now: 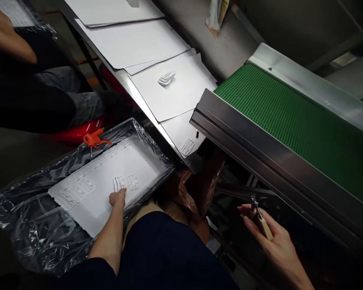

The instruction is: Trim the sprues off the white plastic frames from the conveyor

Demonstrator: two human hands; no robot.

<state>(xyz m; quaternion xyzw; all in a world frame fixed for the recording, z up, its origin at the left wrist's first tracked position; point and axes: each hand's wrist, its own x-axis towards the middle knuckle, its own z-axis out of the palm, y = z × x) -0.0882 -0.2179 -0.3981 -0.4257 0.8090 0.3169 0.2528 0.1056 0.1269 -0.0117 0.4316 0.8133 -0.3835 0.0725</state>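
Observation:
My left hand point(117, 197) reaches over a sheet of white paper point(103, 213) in a plastic-lined tray. Its fingers pinch the near edge of a thin, pale, frame-like part point(118, 183). A similar part point(132, 182) lies just to the right, and several more lie in rows along the sheet's left side. On the right, below the conveyor, my right hand point(274, 235) is wrapped around small nippers point(264, 225) with pale handles, their metal jaws pointing up and away.
An orange air blow gun point(92, 139) rests on the rim of the black plastic-lined tray point(27, 225). A metal table point(130, 86) bears paper sheets and a small pile of parts point(167, 78). The green conveyor belt point(290, 108) stands right. Another person's arm point(10, 38) is upper left.

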